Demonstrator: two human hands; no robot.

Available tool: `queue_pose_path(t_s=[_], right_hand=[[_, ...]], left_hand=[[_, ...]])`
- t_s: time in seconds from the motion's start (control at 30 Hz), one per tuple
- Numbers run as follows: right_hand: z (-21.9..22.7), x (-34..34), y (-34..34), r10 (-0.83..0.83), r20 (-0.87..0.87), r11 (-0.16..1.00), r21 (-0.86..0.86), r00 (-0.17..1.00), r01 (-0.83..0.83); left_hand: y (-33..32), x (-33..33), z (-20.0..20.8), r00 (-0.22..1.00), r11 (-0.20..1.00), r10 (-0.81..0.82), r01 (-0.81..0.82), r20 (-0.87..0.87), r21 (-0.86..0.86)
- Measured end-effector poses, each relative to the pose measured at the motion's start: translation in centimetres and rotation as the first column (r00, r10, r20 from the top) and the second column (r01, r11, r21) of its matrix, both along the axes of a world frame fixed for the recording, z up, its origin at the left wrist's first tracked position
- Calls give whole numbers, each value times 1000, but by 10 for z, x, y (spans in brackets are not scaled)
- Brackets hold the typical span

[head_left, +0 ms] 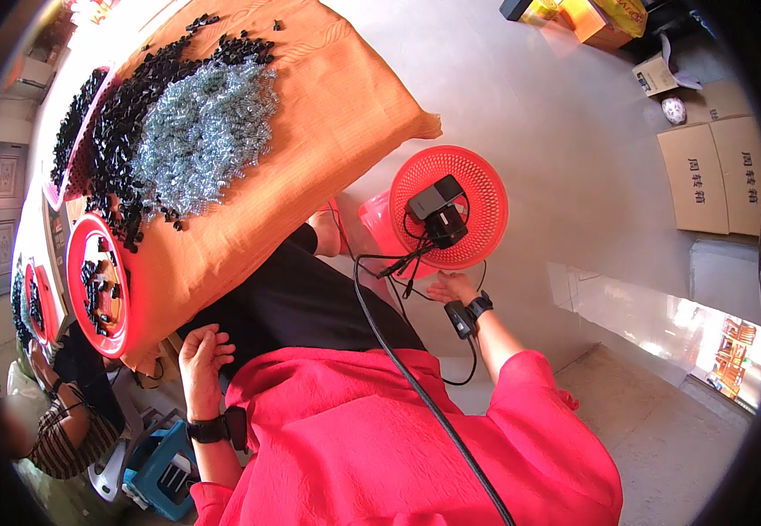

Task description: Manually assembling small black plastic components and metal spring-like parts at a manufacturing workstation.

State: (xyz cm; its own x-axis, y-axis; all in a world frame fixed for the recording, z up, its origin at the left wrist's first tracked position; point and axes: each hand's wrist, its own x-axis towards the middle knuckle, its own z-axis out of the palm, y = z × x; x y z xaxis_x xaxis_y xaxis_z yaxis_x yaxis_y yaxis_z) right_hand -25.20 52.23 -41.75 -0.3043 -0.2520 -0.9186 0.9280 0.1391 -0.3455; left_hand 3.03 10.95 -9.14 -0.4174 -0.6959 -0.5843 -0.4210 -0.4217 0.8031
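Note:
My left hand point(204, 352) is beside the table edge, near my lap. Its fingers are loosely curled and a little apart, and nothing shows in them. My right hand point(453, 287) reaches just below the rim of a red perforated basket point(484, 184), fingers stretched out and nothing held. A grey box-shaped device point(435, 198) and a black one point(446, 227) lie on this basket with tangled black cables. On the orange-covered table point(336, 96) spread a heap of clear bluish small plastic parts point(209, 131) and many small black parts point(121, 123).
A round red tray point(126, 302) with black parts sits at the table's near edge, a pink basket point(82, 145) beyond. A black cable point(415, 386) crosses my body. Another person point(69, 416) sits at left near a blue stool point(165, 469). Cardboard boxes point(718, 175) stand at right.

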Motion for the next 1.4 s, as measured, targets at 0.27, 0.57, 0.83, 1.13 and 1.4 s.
queue_pose_path(t_s=[0.27, 0.57, 0.83, 1.13, 1.4], right_hand=[[0, 7, -33, -288, -93, 936, -238, 953, 260], [-8, 6, -28, -412, -12, 868, -310, 911, 388], [-8, 1, -44, -396, -186, 899, -275, 899, 340], [-22, -49, -56, -391, -117, 902, -248, 913, 354], [12, -87, -90, -249, -242, 966, -131, 938, 222]], left_hand=[[2, 5, 1, 999, 999, 28, -27, 41, -33], [3, -4, -1, 999, 999, 0, 2, 50, -34], [4, -3, 1, 998, 999, 9, -7, 57, -45], [5, -5, 0, 999, 999, 7, -6, 42, -35], [4, -2, 0, 998, 999, 16, -14, 57, -29]])
